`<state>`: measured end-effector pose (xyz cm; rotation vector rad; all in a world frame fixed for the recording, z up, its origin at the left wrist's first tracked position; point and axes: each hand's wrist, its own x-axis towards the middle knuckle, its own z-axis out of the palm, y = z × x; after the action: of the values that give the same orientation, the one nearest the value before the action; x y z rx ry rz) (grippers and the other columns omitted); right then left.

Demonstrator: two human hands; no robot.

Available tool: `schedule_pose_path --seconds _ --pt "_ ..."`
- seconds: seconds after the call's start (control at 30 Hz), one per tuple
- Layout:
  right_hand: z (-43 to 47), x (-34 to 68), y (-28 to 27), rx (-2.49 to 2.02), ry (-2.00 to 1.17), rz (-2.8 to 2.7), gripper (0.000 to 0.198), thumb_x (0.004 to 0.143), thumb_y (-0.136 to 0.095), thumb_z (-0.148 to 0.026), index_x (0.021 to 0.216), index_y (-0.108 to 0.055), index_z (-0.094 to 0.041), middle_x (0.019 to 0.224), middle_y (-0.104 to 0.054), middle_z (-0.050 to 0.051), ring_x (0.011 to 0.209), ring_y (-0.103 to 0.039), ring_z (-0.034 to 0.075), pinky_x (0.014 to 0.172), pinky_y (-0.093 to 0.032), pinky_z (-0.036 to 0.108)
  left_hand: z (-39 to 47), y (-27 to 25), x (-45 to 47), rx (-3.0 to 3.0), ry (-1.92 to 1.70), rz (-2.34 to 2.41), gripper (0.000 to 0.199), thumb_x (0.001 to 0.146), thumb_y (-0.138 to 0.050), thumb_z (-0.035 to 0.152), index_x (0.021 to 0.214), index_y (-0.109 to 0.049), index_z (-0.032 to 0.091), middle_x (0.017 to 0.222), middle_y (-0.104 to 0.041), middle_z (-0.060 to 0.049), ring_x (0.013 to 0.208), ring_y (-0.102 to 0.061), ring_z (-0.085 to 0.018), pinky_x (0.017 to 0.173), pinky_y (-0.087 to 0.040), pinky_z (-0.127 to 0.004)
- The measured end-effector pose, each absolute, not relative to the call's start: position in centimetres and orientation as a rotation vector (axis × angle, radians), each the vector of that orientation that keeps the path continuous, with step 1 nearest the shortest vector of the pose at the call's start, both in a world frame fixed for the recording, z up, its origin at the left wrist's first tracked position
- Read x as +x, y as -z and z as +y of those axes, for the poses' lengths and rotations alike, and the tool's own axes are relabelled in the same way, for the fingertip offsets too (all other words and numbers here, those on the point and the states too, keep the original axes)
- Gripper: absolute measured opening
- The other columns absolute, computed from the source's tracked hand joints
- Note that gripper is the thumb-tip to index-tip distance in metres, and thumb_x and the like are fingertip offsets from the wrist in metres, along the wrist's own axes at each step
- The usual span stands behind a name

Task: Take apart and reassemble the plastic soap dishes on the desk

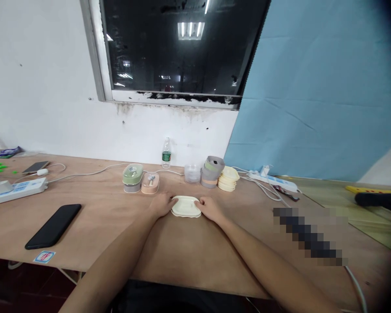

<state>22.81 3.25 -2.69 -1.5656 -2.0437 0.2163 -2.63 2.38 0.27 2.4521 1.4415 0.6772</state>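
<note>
A shallow cream plastic lid [186,206] with a raised rim is held between both hands over the middle of the table. My left hand [162,204] grips its left end, thumb on top. At the right end my right hand [210,208] does the same; the fingers underneath are hidden on both sides. Beyond the hands stand a green lunch box [132,174] stacked on a grey one and a pink lunch box [150,182]. To the right are clear plastic containers [192,174], a stack of grey box parts [210,172] and a pile of cream lids [228,179].
A black phone [53,226] lies at the left near the table edge, beside a small paper label [44,256]. Power strips sit at the left [19,191] and back right [273,180], with white cables trailing. A plastic bottle [166,154] stands against the wall.
</note>
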Motion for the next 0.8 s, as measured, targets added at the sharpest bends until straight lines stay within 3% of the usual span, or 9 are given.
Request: schedule_pose_path --seconds 0.13,0.37,0.6,0.7,0.8 --pt "3.3 22.8 2.8 -1.565 -0.181 -2.051 0.036 0.081 -0.05 -0.039 0.052 -0.042 -0.019 0.051 -0.046 -0.003 0.051 -0.04 0.011 0.05 -0.019 0.025 2.1 -0.4 -2.5 2.542 -0.763 1.387 0.054 0.088 -0.045 0.057 0.126 -0.057 0.02 0.127 -0.056 -0.011 0.11 -0.057 -0.024 0.096 -0.044 -0.036" --pt "3.0 22.6 1.8 -1.504 -0.196 -1.928 0.044 0.084 -0.048 -0.052 0.054 -0.048 -0.02 0.053 -0.052 -0.001 0.053 -0.045 0.013 0.051 -0.026 0.025 0.5 -1.0 -0.7 2.81 -0.66 1.124 0.053 0.085 -0.05 0.062 0.122 -0.062 0.027 0.138 -0.051 -0.008 0.126 -0.045 -0.029 0.104 -0.034 -0.045" --pt "5.7 26.8 -1.6 -1.604 0.005 -1.516 0.029 0.084 -0.049 -0.047 0.093 -0.062 -0.022 0.067 -0.063 0.002 0.065 -0.057 0.019 0.059 -0.036 0.027 0.9 0.0 -0.3 2.827 -0.576 1.042 0.049 0.088 -0.048 0.056 0.126 -0.058 0.026 0.126 -0.062 -0.006 0.121 -0.051 -0.028 0.098 -0.039 -0.044" --pt "7.5 28.4 -3.7 -1.592 0.137 -1.522 0.03 0.083 -0.05 -0.041 0.103 -0.061 -0.021 0.08 -0.066 0.005 0.077 -0.059 0.022 0.068 -0.041 0.03 1.1 0.1 -0.5 2.839 -0.589 1.047 0.048 0.088 -0.049 0.055 0.125 -0.058 0.025 0.126 -0.062 -0.006 0.121 -0.051 -0.029 0.097 -0.04 -0.045" --pt "9.4 29.3 -5.6 -1.553 0.299 -1.588 0.032 0.084 -0.048 -0.035 0.109 -0.06 -0.019 0.107 -0.062 0.012 0.1 -0.057 0.025 0.084 -0.043 0.035 1.1 0.1 -0.6 2.836 -0.593 1.051 0.048 0.087 -0.05 0.054 0.125 -0.058 0.025 0.126 -0.062 -0.006 0.121 -0.051 -0.029 0.097 -0.04 -0.044"
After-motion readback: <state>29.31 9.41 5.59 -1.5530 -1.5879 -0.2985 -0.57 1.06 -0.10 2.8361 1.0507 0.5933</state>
